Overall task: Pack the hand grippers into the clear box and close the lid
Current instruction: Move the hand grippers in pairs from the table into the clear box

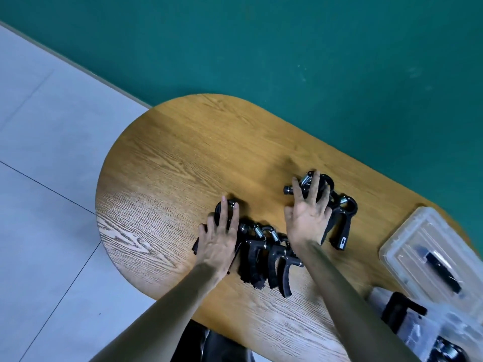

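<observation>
Several black hand grippers with steel springs lie in a row on the wooden table (170,163). My left hand (218,241) lies flat on the leftmost hand gripper (219,207), fingers spread. My right hand (307,215) rests fingers apart on another hand gripper (325,182) at the far end of the row. Between my hands lie two more grippers (277,267), and one gripper (343,231) sits right of my right hand. The clear box (410,325) stands open at the lower right with black grippers inside. Its clear lid (407,244), with a black handle, lies beside it.
The oval table ends in a rounded edge at the left, over grey floor tiles (47,178). A green floor area (287,48) lies beyond the table's far edge. Bare wood stretches across the far left part of the table.
</observation>
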`<state>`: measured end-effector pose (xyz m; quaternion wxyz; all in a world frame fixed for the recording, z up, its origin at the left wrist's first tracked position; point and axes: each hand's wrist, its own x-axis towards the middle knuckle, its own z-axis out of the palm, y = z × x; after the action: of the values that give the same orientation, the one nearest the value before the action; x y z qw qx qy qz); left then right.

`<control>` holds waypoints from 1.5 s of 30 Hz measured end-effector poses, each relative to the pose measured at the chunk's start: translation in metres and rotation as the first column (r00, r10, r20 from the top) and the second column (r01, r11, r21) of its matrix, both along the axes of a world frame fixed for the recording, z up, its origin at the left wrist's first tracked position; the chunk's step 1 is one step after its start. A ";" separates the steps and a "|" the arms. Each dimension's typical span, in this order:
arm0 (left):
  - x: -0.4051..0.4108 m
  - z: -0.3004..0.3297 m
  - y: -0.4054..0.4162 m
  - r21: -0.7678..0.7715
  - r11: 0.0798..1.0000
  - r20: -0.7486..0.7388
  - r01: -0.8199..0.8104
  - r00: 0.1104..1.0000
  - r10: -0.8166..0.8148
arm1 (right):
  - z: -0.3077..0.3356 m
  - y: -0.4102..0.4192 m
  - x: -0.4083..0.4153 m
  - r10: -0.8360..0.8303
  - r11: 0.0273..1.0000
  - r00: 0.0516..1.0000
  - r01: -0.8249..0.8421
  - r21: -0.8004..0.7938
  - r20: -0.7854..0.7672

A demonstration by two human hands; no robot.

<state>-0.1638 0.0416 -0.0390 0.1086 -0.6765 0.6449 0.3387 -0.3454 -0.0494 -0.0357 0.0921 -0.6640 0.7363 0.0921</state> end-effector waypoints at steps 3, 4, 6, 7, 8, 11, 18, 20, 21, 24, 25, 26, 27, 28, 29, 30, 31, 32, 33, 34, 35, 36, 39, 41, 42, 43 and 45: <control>-0.009 0.016 -0.009 -0.053 0.999 -0.001 -0.005 1.000 0.005 | 0.020 0.016 -0.005 0.008 1.000 1.000 -0.008 -0.001 0.028; -0.013 0.023 -0.012 -0.080 0.997 -0.007 -0.011 1.000 0.011 | 0.028 0.022 -0.008 0.003 1.000 1.000 -0.003 -0.006 0.031; -0.024 0.036 -0.017 -0.127 0.992 -0.001 -0.009 1.000 0.009 | 0.042 0.036 -0.013 -0.011 1.000 1.000 0.012 -0.029 0.024; -0.030 0.042 -0.019 -0.151 0.989 0.014 -0.004 1.000 0.006 | 0.048 0.043 -0.016 -0.014 0.999 1.000 0.015 -0.041 0.025; -0.037 0.049 -0.020 -0.185 0.983 0.039 0.016 0.999 -0.009 | 0.055 0.050 -0.020 -0.023 0.998 0.999 0.025 -0.055 0.030; -0.062 0.069 -0.020 -0.246 0.965 0.113 0.090 0.992 -0.064 | 0.073 0.071 -0.032 -0.057 0.995 0.997 0.060 -0.077 0.043; -0.130 0.103 0.003 -0.295 0.949 0.050 0.113 0.993 -0.103 | 0.105 0.111 -0.070 -0.105 0.985 0.992 0.114 -0.128 0.074; -0.150 0.115 0.014 -0.310 0.946 0.027 0.092 0.996 -0.088 | 0.113 0.125 -0.087 -0.120 0.982 0.989 0.130 -0.136 0.083; -0.160 0.120 0.020 -0.319 0.944 0.023 0.085 0.996 -0.082 | 0.117 0.133 -0.097 -0.119 0.980 0.989 0.131 -0.148 0.083; -0.190 0.131 0.039 -0.360 0.929 0.029 0.087 0.996 -0.083 | 0.127 0.159 -0.126 -0.145 0.970 0.983 0.164 -0.178 0.111; -0.202 0.134 0.047 -0.375 0.923 0.027 0.085 0.996 -0.081 | 0.131 0.167 -0.136 -0.151 0.968 0.981 0.172 -0.184 0.120; -0.214 0.137 0.054 -0.388 0.918 0.024 0.085 0.996 -0.083 | 0.136 0.176 -0.147 -0.157 0.965 0.980 0.179 -0.190 0.123; -0.223 0.140 0.061 -0.400 0.913 0.019 0.086 0.996 -0.085 | 0.138 0.183 -0.157 -0.164 0.962 0.978 0.187 -0.197 0.127; -0.234 0.143 0.067 -0.411 0.908 0.016 0.086 0.996 -0.087 | 0.141 0.190 -0.166 -0.173 0.958 0.976 0.198 -0.206 0.135; -0.247 0.146 0.077 -0.418 0.904 0.011 0.089 0.996 -0.093 | 0.145 0.200 -0.179 -0.187 0.952 0.972 0.215 -0.216 0.144; -0.259 0.149 0.086 -0.422 0.902 0.006 0.092 0.995 -0.098 | 0.148 0.209 -0.191 -0.203 0.946 0.967 0.234 -0.225 0.152; -0.271 0.149 0.094 -0.424 0.900 0.005 0.096 0.995 -0.104 | 0.150 0.218 -0.203 -0.220 0.939 0.963 0.253 -0.233 0.157; -0.284 0.150 0.103 -0.435 0.895 0.007 0.101 0.994 -0.109 | 0.152 0.229 -0.216 -0.240 0.933 0.958 0.272 -0.236 0.155; -0.299 0.151 0.112 -0.452 0.885 0.011 0.111 0.993 -0.120 | 0.155 0.241 -0.231 -0.263 0.926 0.953 0.293 -0.238 0.150; -0.312 0.152 0.121 -0.465 0.876 0.013 0.128 0.990 -0.138 | 0.156 0.251 -0.244 -0.288 0.917 0.947 0.316 -0.243 0.146; -0.325 0.154 0.130 -0.470 0.870 0.006 0.145 0.987 -0.161 | 0.157 0.262 -0.257 -0.315 0.907 0.938 0.343 -0.246 0.147; -0.338 0.154 0.139 -0.465 0.869 0.002 0.172 0.981 -0.193 | 0.158 0.272 -0.270 -0.339 0.895 0.928 0.369 -0.249 0.154; -0.366 0.152 0.159 -0.466 0.852 0.029 0.241 0.966 -0.257 | 0.157 0.297 -0.302 -0.389 0.874 0.906 0.420 -0.246 0.167; -0.381 0.148 0.170 -0.462 0.843 0.046 0.276 0.956 -0.288 | 0.154 0.313 -0.320 -0.419 0.863 0.892 0.449 -0.233 0.169; -0.386 0.146 0.174 -0.451 0.841 0.053 0.299 0.950 -0.309 | 0.152 0.319 -0.327 -0.429 0.858 0.887 0.459 -0.231 0.169; -0.392 0.143 0.178 -0.439 0.837 0.065 0.325 0.941 -0.332 | 0.148 0.326 -0.335 -0.440 0.853 0.881 0.470 -0.225 0.174; -0.400 0.138 0.185 -0.422 0.834 0.074 0.354 0.931 -0.358 | 0.140 0.336 -0.347 -0.466 0.844 0.864 0.499 -0.196 0.190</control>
<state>-0.5641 0.2265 0.0992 0.0156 -0.5506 0.8181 0.1653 -0.6920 0.2869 0.1046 0.0814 -0.4679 0.8774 -0.0684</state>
